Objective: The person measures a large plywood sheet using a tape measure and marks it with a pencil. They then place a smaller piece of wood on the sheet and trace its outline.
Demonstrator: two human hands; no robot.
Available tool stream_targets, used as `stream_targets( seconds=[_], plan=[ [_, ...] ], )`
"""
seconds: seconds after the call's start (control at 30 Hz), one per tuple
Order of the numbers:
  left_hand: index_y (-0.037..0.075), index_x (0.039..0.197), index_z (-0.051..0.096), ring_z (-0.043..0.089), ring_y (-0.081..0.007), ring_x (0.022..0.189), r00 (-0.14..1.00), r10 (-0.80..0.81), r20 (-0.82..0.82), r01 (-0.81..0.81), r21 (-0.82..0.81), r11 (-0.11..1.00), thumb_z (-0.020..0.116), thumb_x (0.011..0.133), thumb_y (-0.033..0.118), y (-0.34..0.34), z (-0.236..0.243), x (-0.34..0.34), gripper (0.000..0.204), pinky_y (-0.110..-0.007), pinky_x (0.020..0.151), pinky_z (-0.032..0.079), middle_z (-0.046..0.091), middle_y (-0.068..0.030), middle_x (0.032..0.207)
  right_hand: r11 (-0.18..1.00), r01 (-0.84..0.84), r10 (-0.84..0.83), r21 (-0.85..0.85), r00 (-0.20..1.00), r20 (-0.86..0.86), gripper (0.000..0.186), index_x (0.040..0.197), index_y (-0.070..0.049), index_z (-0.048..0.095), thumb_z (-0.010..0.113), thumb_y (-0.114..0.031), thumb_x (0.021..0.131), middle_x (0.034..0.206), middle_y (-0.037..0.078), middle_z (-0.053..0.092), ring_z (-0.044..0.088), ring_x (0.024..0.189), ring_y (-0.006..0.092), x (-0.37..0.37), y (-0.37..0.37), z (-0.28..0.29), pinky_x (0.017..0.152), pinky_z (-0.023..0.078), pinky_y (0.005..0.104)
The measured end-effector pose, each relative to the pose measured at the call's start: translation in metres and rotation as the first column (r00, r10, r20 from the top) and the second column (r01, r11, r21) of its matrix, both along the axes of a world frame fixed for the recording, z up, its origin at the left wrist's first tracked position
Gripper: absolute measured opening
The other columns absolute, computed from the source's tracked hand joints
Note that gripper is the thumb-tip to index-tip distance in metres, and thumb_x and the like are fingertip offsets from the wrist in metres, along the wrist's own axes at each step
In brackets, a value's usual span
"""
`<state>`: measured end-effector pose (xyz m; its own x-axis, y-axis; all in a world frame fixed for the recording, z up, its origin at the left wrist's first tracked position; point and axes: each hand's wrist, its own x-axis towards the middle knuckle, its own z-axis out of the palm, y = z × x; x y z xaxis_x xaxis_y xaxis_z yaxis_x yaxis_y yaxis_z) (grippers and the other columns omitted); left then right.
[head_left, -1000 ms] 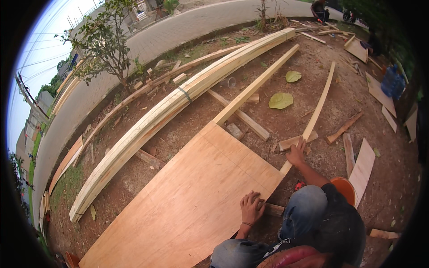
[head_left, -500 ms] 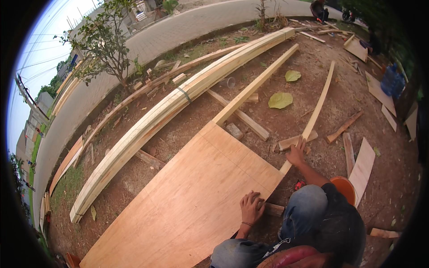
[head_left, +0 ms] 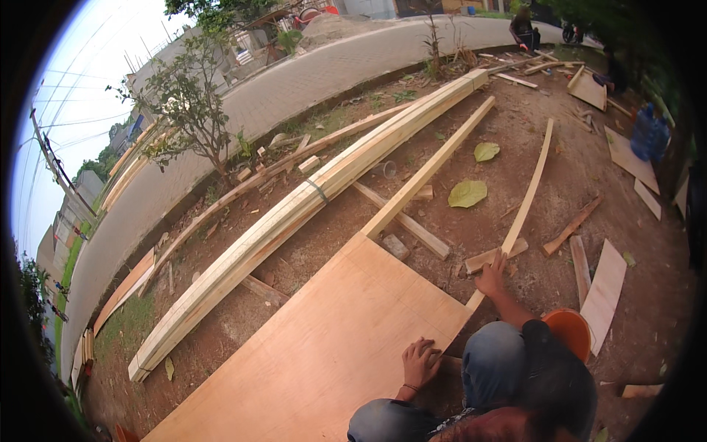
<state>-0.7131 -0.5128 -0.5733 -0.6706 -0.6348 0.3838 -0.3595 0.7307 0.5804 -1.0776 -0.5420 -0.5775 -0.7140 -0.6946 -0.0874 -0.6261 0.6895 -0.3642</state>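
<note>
A large plywood sheet [head_left: 317, 331] lies in front of me, with a faint line across its far part. My left hand [head_left: 421, 363] rests on it near the right edge, fingers spread and palm down. My right hand [head_left: 490, 275] is closed around a thin wooden strip [head_left: 526, 195]. That strip runs from the sheet's right corner away over the ground, crossing a short wood block [head_left: 480, 261] just beyond the hand. A thicker wooden batten [head_left: 434, 162] extends from the sheet's far corner, over a crosspiece [head_left: 416, 232].
A strapped bundle of long timber [head_left: 243, 258] lies to the left. An orange bucket [head_left: 568, 331] stands by my right knee, beside a pale board offcut [head_left: 605, 295]. Blue water jugs [head_left: 648, 132] stand far right. Another person [head_left: 523, 31] crouches in the distance.
My view has tilted upward, so the scene sits lower in the picture. Both hands keep their places on the sheet and the strip. A small red object near my knee is now hidden.
</note>
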Motion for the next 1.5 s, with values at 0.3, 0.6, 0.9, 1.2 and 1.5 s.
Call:
stream_targets(
  seconds=[0.3, 0.6, 0.9, 1.2, 1.5],
  plan=[
    [0.018, 0.107, 0.073, 0.053, -0.0313, 0.136, 1.0, 0.008, 0.011, -0.009, 0.055, 0.998, 0.08, 0.084, 0.025, 0.002, 0.003, -0.003, 0.025, -0.05, 0.112, 0.035, 0.064, -0.004, 0.133, 0.996, 0.011, -0.012, -0.093, 1.0, -0.016, 0.04, 0.112, 0.004, 0.066, 0.078, -0.021, 0.083, 0.171, 0.029, -0.007, -0.011, 0.157, 0.0523, 0.001, 0.0, 0.005, 0.12, 0.036, 0.0565],
    [0.019, 0.104, 0.074, 0.052, -0.033, 0.136, 0.997, 0.012, 0.078, -0.01, -0.026, 1.0, 0.079, 0.083, 0.027, 0.002, -0.001, 0.0, 0.023, -0.051, 0.11, 0.037, 0.064, -0.0043, 0.13, 0.988, -0.007, 0.0, -0.153, 0.999, -0.045, 0.037, 0.11, 0.003, 0.067, 0.077, -0.02, 0.083, 0.171, 0.029, -0.006, -0.008, 0.157, 0.0523, 0.0, 0.005, -0.01, 0.119, 0.035, 0.0577],
    [0.019, 0.102, 0.073, 0.051, -0.0325, 0.138, 0.999, 0.037, 0.031, -0.04, 0.075, 0.996, 0.081, 0.081, 0.021, 0.005, 0.006, -0.006, 0.022, -0.052, 0.115, 0.032, 0.064, -0.0037, 0.132, 0.99, -0.057, 0.055, -0.129, 0.998, -0.019, 0.039, 0.108, 0.003, 0.067, 0.077, -0.024, 0.082, 0.171, 0.031, -0.005, -0.011, 0.156, 0.0543, -0.008, 0.006, -0.012, 0.118, 0.035, 0.06],
    [0.018, 0.102, 0.072, 0.05, -0.0334, 0.139, 1.0, 0.013, 0.012, -0.014, 0.087, 0.996, 0.081, 0.082, 0.021, 0.006, 0.008, -0.006, 0.023, -0.054, 0.115, 0.032, 0.063, -0.0051, 0.132, 0.988, -0.08, 0.07, -0.136, 0.995, -0.074, 0.035, 0.106, 0.0, 0.066, 0.077, -0.025, 0.084, 0.172, 0.029, -0.006, -0.013, 0.157, 0.052, -0.015, 0.011, -0.023, 0.116, 0.036, 0.0613],
    [0.018, 0.103, 0.072, 0.05, -0.0335, 0.139, 0.999, 0.02, 0.028, -0.022, 0.091, 0.996, 0.08, 0.082, 0.02, 0.005, 0.01, -0.003, 0.023, -0.054, 0.115, 0.031, 0.063, -0.0056, 0.132, 0.992, -0.061, 0.058, -0.113, 0.998, -0.026, 0.034, 0.104, -0.002, 0.066, 0.077, -0.026, 0.083, 0.172, 0.028, -0.005, -0.012, 0.157, 0.0514, -0.009, 0.008, -0.018, 0.115, 0.039, 0.0595]
  ],
)
